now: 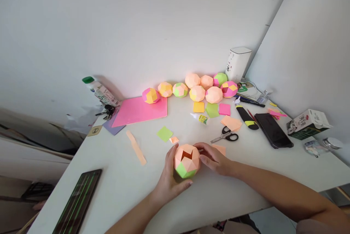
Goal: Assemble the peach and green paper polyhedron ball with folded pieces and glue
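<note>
A faceted paper ball point(193, 162), peach with a green patch low on its front, sits between my two hands above the near part of the table. In its upper side is a jagged opening. My left hand point(167, 183) is wrapped round the ball's left side, with the thumb beneath the green patch. From the right, my right hand point(214, 159) holds the ball's edge between bent fingers and thumb. Just behind the ball lie a small folded peach piece point(174, 140) and a green paper square point(164, 133). Scissors point(225, 136) lie beyond my right hand.
Several finished paper balls point(197, 93) line the wall behind sticky-note stacks point(212, 110) and a glue bottle point(203, 119). A utility knife point(246, 117), phone point(273, 131) and carton point(308, 124) stand or lie right. A pink board point(140, 112) and dark keyboard-like slab point(78, 203) are left.
</note>
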A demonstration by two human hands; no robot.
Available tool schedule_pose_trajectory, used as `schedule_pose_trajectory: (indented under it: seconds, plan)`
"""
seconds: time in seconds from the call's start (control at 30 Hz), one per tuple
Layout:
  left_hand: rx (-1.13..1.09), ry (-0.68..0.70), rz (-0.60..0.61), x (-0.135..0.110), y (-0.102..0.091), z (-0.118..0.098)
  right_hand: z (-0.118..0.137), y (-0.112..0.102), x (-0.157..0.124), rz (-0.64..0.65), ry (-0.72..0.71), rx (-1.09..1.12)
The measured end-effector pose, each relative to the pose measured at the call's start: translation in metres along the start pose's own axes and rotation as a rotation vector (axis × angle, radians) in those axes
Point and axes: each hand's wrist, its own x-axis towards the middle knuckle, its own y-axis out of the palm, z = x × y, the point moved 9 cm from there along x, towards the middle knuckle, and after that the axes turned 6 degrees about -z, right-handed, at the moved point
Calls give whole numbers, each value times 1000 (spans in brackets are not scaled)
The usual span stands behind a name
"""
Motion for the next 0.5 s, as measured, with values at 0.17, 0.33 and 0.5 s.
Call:
schedule_pose_trajectory:
  seconds: [0.17,0.33,0.5]
  plan:
    - [64,91,31,-2,2,-8,-2,-2,-1,-10,-2,-20]
    - [126,122,-4,-2,0,-10,0,-2,-1,4,-20,-23]
    - [197,155,-58,-2,-6,-15,8,-2,-1,-2,-55,-82]
